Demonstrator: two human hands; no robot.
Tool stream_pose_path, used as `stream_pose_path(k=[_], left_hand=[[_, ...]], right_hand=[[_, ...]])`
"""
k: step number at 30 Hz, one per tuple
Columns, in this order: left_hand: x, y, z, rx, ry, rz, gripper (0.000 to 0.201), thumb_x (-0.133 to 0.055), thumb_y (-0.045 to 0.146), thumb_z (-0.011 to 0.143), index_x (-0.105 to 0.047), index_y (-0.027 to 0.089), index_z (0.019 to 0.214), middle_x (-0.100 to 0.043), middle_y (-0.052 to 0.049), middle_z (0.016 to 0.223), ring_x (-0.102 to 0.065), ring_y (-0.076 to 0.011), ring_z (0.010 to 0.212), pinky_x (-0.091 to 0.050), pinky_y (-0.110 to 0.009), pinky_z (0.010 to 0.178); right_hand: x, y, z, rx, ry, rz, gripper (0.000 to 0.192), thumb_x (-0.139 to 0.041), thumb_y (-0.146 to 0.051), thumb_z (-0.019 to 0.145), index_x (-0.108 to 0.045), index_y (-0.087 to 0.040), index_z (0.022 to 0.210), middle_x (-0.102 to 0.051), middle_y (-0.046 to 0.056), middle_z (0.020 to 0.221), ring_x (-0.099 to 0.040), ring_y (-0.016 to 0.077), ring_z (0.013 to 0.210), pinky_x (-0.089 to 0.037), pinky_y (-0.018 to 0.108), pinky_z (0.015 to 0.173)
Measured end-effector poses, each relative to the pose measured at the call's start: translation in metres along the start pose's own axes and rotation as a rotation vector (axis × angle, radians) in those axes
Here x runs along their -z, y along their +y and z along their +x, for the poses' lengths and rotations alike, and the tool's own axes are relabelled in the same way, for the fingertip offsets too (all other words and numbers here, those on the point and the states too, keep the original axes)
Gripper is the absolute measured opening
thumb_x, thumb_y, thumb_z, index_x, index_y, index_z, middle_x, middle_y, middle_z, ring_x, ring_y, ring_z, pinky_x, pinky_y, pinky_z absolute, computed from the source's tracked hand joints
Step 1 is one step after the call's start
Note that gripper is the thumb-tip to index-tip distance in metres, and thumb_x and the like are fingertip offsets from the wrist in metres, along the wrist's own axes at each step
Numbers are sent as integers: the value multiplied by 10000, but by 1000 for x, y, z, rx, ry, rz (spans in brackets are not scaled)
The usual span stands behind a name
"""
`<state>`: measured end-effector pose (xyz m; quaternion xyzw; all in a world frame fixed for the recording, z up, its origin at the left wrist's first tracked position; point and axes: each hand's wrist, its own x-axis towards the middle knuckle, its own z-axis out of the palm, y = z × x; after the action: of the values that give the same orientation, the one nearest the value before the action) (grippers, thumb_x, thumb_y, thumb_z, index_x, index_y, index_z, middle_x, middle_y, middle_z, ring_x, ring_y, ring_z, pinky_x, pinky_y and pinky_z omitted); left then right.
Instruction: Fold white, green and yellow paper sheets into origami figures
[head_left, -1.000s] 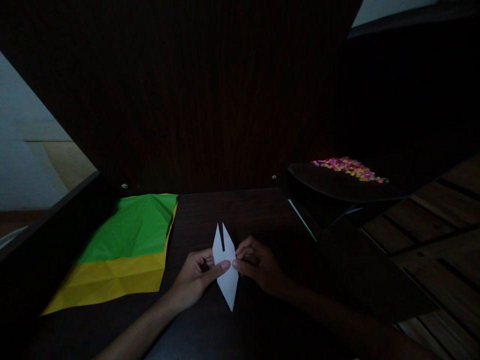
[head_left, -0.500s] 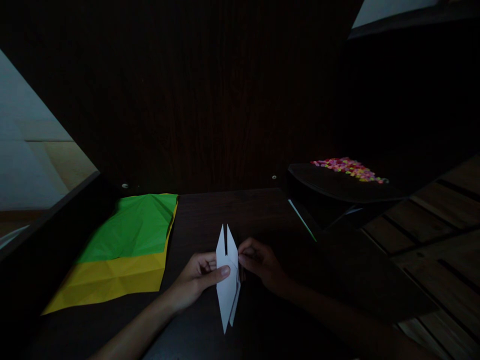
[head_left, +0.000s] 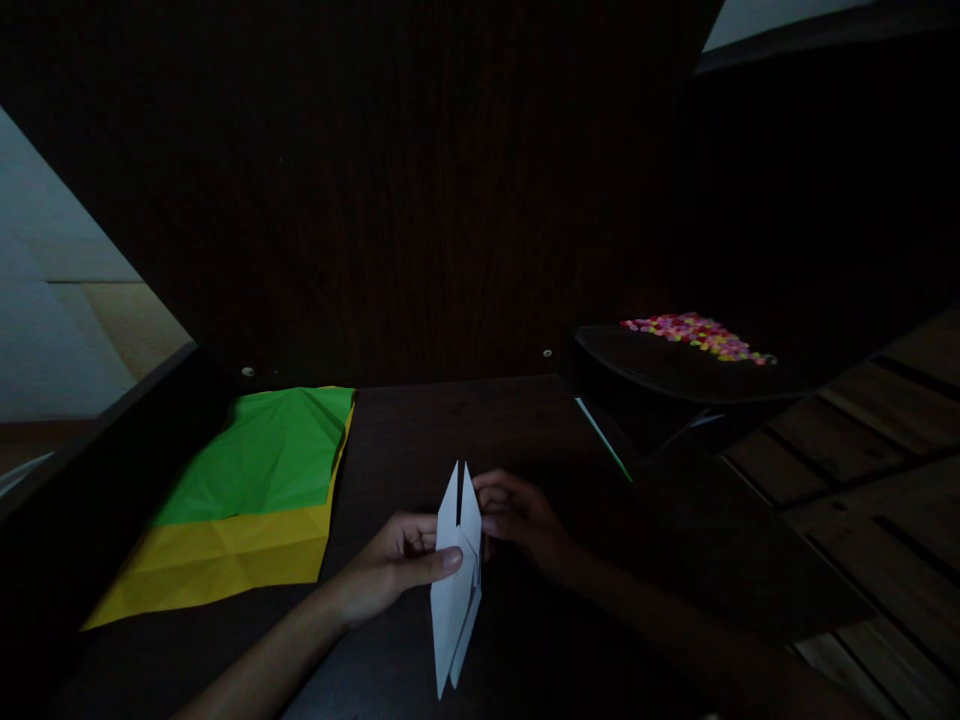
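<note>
White folded paper (head_left: 456, 580) stands pinched between both hands above the dark table (head_left: 420, 430): left hand (head_left: 394, 562) thumb across its face, right hand (head_left: 521, 518) gripping its far edge. Green-and-yellow sheets (head_left: 240, 500) lie left; a dark tray (head_left: 675, 370) of coloured beads (head_left: 694, 335) sits right.

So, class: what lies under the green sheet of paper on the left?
Under the green sheet a yellow sheet shows along the near and right edges, lying on the dark table. Its covered part cannot be seen.

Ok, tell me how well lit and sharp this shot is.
Head view: very dim, the backdrop nearly black; only the white folded paper, green sheet and yellow sheet stand out. Both hands are dark but sharp. Edges bend, lens-warped.
</note>
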<state>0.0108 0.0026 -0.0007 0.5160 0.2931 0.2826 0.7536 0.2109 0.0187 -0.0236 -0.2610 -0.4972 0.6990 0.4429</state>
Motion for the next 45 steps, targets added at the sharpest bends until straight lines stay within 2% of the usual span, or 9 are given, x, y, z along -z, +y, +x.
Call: stream_pose_path(k=[4,12,19,25,30,35,39,45], left_hand=[[2,-3,0,39,-14,9,321,-704,353,789,-729,140,1028,-703,-71,836,-590,-151,709,-412,-226,662],[3,-4,-1,85,-44,-6,294,-731,360,759,-735,111,914,-673,-58,779,-553,-137,681,-398,-225,643],[1,-5,-1,108,-86,-33,253,-750,345,741,-725,113,841,-636,-30,722,-511,-112,635,-378,-211,614],[0,-3,-1,81,-100,-30,232,-745,336,745,-704,111,786,-582,-7,678,-469,-102,611,-354,-198,580],[1,-4,-1,76,-85,-10,252,-745,352,741,-686,108,768,-587,-14,682,-484,-111,615,-368,-211,590],[1,-4,-1,74,-73,11,274,-736,370,749,-681,104,781,-576,-7,674,-471,-102,606,-357,-205,585],[0,0,0,74,-71,28,288,-740,380,742,-666,101,745,-547,2,654,-451,-99,602,-347,-205,577],[1,0,-3,66,-64,35,294,-735,387,746,-653,105,733,-536,3,657,-445,-104,607,-344,-213,586]], right_hand=[[3,1,1,-54,4,24,341,-752,-255,700,-635,-162,1007,-664,21,789,-599,125,580,-480,234,508],[3,3,4,-109,-36,127,348,-759,-189,612,-623,-179,932,-636,3,806,-557,89,545,-421,160,417],[1,0,2,-111,-55,156,281,-755,-176,604,-566,-173,812,-615,-23,683,-501,70,480,-381,144,388],[3,0,2,-60,-74,48,311,-808,-193,601,-545,-176,766,-618,-16,714,-540,103,552,-410,190,462],[2,-7,2,69,-119,-68,303,-811,-295,639,-557,-178,757,-599,-3,748,-535,131,638,-415,251,580],[0,-10,3,153,-124,-139,338,-807,-384,646,-544,-182,715,-576,-4,728,-503,132,631,-387,260,598],[1,-8,2,169,-130,-143,317,-796,-359,658,-538,-184,713,-570,-3,731,-502,137,640,-383,260,593],[0,-8,-1,246,-101,-296,251,-744,-320,714,-533,-184,710,-577,2,716,-511,139,635,-402,270,610]])
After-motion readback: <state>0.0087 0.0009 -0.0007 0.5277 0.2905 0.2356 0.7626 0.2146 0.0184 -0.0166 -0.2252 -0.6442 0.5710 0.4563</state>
